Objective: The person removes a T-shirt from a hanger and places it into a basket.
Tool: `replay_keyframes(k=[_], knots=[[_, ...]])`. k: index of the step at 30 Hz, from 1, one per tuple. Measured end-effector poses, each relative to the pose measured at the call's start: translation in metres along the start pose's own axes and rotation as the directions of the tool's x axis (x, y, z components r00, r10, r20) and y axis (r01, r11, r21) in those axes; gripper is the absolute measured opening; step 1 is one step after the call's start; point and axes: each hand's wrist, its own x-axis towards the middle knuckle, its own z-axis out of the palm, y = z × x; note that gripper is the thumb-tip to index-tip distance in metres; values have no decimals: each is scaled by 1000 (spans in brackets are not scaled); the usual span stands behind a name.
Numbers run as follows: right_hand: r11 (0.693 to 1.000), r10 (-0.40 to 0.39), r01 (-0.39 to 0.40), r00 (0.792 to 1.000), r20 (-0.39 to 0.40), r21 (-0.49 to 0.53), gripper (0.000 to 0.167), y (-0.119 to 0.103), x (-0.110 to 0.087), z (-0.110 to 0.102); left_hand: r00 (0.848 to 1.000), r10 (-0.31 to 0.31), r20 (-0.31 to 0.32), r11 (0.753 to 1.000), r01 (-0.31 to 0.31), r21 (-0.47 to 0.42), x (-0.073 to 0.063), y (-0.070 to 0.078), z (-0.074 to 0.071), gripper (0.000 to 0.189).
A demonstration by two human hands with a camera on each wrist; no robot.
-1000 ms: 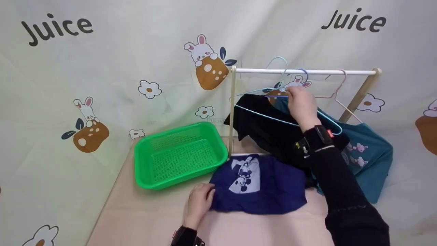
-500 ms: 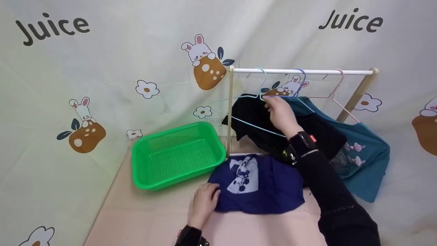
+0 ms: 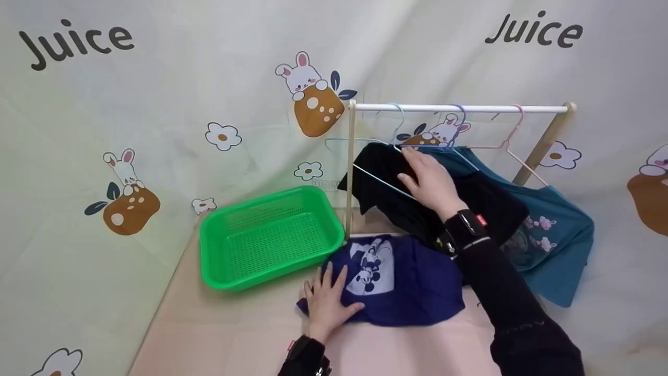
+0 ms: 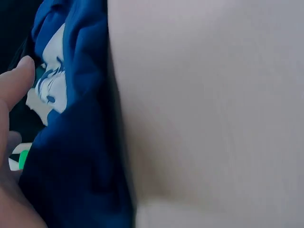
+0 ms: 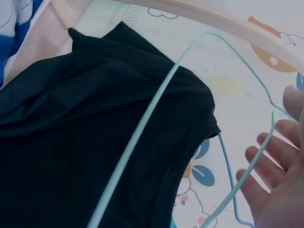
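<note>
My left hand [image 3: 329, 305] lies with spread fingers on a navy shirt [image 3: 425, 290] with a white cartoon print, flat on the table. Part of that shirt also shows in the left wrist view, beside the thumb [image 4: 19, 78]. A light-blue wire hanger [image 5: 135, 147] hooks over the white rail [image 3: 428, 108] near its left end and carries no garment. Close to the hanger's neck is my right hand [image 3: 430, 183], its fingers extended. In the right wrist view the hanger's wire crosses before those fingers [image 5: 273, 154]; whether they touch it I cannot tell.
Behind the hanger, a black shirt [image 3: 485, 214] hangs from a blue hanger [image 3: 460, 122]. A teal shirt [image 3: 566, 256] hangs from a pink hanger [image 3: 514, 133] at the right. Left of the rack's post [image 3: 350, 156] stands a green basket [image 3: 276, 243].
My right hand has carried the light-blue hanger leftward onto the rail and loosened its fingers. The left hand has moved from the navy shirt's left edge onto it, fingers now spread.
</note>
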Motion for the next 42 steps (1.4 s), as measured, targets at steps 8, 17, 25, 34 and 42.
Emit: replay_keyframes(k=[8,17,25,34,42], knots=[[995,-74,64,989,-125,-77,68,5,-28,13,1000,17,1,998,-17,54,4,14,17,113],[989,-27,3,985,-168,-146,79,8,-55,25,999,24,48,999,-25,23,2,19,36,114],[985,-40,2,977,-212,-175,86,15,-76,31,992,-8,123,999,4,34,-1,17,35,106],[986,-39,1,974,-223,-167,87,19,-99,38,995,-40,95,997,33,75,-2,17,40,66],[990,-47,12,969,-244,-143,86,23,-117,37,997,-75,33,997,75,12,-3,21,33,26]])
